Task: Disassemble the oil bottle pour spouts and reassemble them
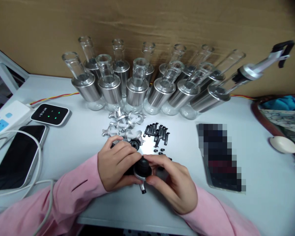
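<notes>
Close to the table's front edge, a bottle pourer (pixel 144 166) with a black stopper on top and a silver body sits between my hands. Its short spout with a black tip points down toward me. My left hand (pixel 118 162) is closed on its left side, fingers curled over. From the right, my right hand (pixel 175 182) pinches it between thumb and fingers. Just beyond lie several silver pourer bodies (pixel 127 124) in a heap. Beside them are small black levers (pixel 157 131) and tiny black caps (pixel 159 151). My left fingers partly hide black ringed stoppers (pixel 134 144).
Two rows of glass bottles with metal sleeves (pixel 137 87) stand at the back; the rightmost carries a fitted pourer (pixel 250 71). Left are a Wi-Fi device (pixel 51 114), a phone (pixel 17 157), a power strip (pixel 8 118) and white cable. A partly blurred phone (pixel 221 160) lies right, near a bag (pixel 263 121).
</notes>
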`<state>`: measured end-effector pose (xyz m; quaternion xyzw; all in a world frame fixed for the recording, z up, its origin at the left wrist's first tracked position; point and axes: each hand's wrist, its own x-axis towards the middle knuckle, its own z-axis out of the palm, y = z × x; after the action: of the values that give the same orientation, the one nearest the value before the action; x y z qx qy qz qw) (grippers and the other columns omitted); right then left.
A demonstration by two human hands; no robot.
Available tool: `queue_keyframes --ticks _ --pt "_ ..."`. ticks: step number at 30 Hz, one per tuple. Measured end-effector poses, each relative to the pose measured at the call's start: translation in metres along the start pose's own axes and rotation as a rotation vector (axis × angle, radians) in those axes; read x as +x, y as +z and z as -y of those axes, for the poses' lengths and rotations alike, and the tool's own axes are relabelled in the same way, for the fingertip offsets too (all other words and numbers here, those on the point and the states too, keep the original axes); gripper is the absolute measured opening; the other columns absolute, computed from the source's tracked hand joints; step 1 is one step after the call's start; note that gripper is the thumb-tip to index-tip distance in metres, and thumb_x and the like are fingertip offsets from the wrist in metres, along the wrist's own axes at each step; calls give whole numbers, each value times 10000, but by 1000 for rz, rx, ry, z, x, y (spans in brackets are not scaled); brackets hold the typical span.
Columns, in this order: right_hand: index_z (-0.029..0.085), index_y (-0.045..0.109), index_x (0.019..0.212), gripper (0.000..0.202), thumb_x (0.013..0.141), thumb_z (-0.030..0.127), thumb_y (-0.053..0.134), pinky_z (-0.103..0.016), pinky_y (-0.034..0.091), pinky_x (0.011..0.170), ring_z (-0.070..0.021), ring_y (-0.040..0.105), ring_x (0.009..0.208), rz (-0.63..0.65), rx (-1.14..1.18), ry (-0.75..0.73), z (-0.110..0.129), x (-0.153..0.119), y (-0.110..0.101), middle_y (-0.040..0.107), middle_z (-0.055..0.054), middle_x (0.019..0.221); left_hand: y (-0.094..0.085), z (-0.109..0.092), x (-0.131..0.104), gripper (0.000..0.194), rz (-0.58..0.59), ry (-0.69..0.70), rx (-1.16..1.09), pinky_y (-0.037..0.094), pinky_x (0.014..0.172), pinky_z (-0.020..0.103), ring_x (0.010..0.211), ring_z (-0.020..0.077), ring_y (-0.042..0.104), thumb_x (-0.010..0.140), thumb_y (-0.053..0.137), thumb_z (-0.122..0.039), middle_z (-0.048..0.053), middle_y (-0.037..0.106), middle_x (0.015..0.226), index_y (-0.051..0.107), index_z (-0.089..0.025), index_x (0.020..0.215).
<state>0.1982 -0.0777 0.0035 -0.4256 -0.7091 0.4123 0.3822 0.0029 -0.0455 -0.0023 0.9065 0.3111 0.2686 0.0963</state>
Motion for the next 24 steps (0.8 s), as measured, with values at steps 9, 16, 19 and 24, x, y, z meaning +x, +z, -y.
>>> queue_keyframes --ticks 9,16,19,24 --pt "179 530 1043 292 881 412 460 -234 502 584 -132 605 638 36 -270 -214 2 8 -2 643 -27 730 0 -1 0 489 45 -3 -7 308 927 403 813 168 553 923 223 -536 34 637 798 532 -157 939" --pt "176 544 934 359 879 497 395 -253 445 562 -131 544 603 0 -274 -254 -7 5 5 583 -16 662 -1 -1 0 537 96 45 -16 306 918 406 804 175 546 925 168 -542 32 624 784 539 -154 905" --pt "175 521 977 329 873 477 441 -257 446 602 -135 550 666 45 -189 -223 -6 4 3 601 -27 738 -2 -2 0 518 75 46 -33 296 932 410 789 166 547 928 178 -533 25 620 776 535 -160 893" --pt "161 510 1005 349 873 477 440 -287 420 640 -153 544 734 56 -254 -253 -4 6 0 623 -51 832 -1 -2 0 457 18 42 -38 305 930 417 776 158 547 933 234 -509 24 625 761 533 -167 891"
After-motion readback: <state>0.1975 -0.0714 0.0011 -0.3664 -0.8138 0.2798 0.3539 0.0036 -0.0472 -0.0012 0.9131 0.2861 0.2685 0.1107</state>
